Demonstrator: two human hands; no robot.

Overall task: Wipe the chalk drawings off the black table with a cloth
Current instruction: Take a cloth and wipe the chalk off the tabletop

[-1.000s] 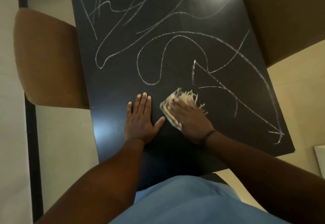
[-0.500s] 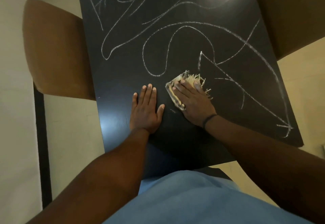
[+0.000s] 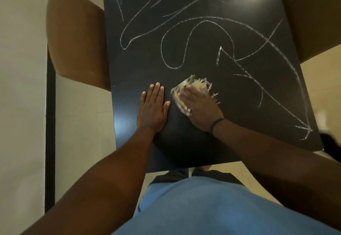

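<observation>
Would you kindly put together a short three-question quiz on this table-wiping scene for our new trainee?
1. True or false: the left hand lies flat on the black table and holds nothing.
2. Which hand presses the cloth? A) left hand B) right hand C) both
3. Fill in: the chalk lines nearest the cloth lie on the table's ____ side, beyond and to the right of it.

Key
1. True: its fingers are straight on the bare surface.
2. B: the right hand covers the frayed cloth.
3. Far: the strip near the person shows no chalk apart from the bottom-right corner.
</observation>
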